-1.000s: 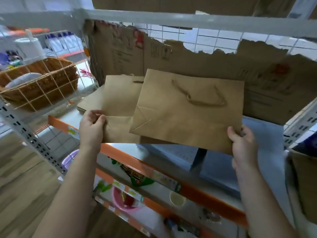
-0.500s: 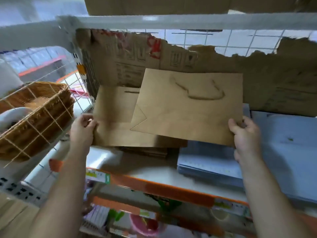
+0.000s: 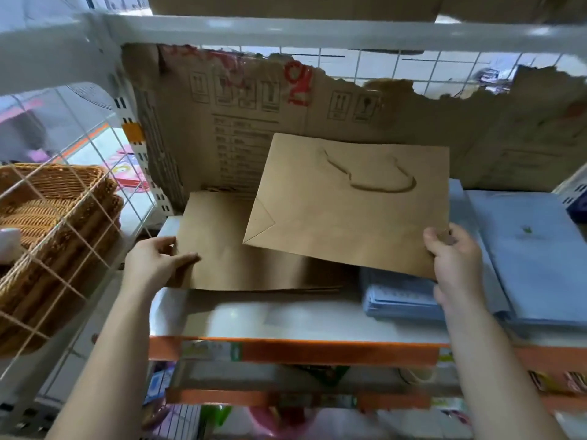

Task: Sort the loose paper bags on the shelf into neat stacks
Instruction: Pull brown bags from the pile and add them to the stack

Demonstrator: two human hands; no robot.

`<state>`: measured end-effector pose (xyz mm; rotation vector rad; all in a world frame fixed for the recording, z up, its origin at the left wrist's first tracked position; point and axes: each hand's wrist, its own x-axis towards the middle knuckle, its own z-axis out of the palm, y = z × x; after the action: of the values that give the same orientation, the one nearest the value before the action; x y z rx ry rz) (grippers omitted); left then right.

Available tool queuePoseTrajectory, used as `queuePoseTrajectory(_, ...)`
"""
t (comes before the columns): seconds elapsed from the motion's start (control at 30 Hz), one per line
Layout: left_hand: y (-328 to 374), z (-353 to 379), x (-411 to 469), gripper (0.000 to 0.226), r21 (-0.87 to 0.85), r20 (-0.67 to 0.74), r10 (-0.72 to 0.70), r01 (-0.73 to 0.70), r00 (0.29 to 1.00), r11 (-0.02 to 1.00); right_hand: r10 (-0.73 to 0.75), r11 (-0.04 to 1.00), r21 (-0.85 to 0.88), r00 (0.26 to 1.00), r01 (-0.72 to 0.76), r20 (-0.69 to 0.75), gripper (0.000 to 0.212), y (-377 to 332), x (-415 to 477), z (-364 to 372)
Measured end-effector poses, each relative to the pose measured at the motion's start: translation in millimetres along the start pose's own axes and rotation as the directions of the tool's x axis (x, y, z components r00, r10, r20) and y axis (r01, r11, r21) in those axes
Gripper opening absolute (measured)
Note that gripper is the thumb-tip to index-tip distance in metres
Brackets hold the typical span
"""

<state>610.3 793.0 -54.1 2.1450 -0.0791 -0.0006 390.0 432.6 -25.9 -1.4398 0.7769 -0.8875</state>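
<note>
Fronting everything, nearest the camera: an orange edge strip point(image 3: 317, 350) along the shelf point(image 3: 286, 315), with both of the person's bare forearms rising past it.

Left hand point(image 3: 158, 262): at the left edge of the lower paper bag point(image 3: 228, 258). Thumb lies flat on top and the fingers curl at the edge, a light grip. This bag lies flat on the left part of the shelf board; thin brown edges show beneath its front (more bags under it, count not readable).

Right hand point(image 3: 454, 262): pinches the near right corner of the upper paper bag point(image 3: 349, 211), thumb on top, other fingers tucked under. This bag is held above the lower one, overlapping its right half and skewed clockwise against it. Its near right part hangs over a blue stack point(image 3: 400, 300). Its rope handle point(image 3: 374, 176) lies slack on the upper face.

Right of that: a wider pile of pale blue sheets point(image 3: 533, 255).

Left, behind white wire mesh: a wicker basket point(image 3: 47, 217).

Farthest back: a torn cardboard sheet point(image 3: 238, 106) with printed handling symbols and red lettering, standing against a wire grid.
</note>
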Motion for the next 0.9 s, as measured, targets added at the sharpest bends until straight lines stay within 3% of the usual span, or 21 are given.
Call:
queuePoseTrajectory(0.17,-1,7,4,0.029,0.288,-0.025,0.206,-0.190,0.978,0.938,-0.008,1.000,-0.005,0.999,0.008,-0.036,0.013,-3,-6,3)
queuePoseTrajectory(0.33,2,11,3,0.046,0.474,-0.112,0.204,-0.128,0.973,0.871,-0.004,1.000,-0.012,0.999,0.004,-0.035,0.009,-5,-15,16)
queuePoseTrajectory(0.67,-37,-3,-32,0.032,0.338,-0.188,0.349,-0.273,0.918,0.900,0.001,0.997,-0.072,0.975,0.015,0.222,0.020,0,-48,92)
queuePoseTrajectory(0.8,-52,-4,-49,0.032,0.346,-0.160,0.383,-0.311,0.910,0.885,0.021,0.978,-0.203,0.959,0.038,0.283,0.038,12,-61,119)
queuePoseTrajectory(0.9,-56,0,-58,0.045,0.340,-0.168,0.356,-0.285,0.919,0.896,-0.060,0.900,-0.402,0.961,0.168,0.268,0.055,21,-67,126)
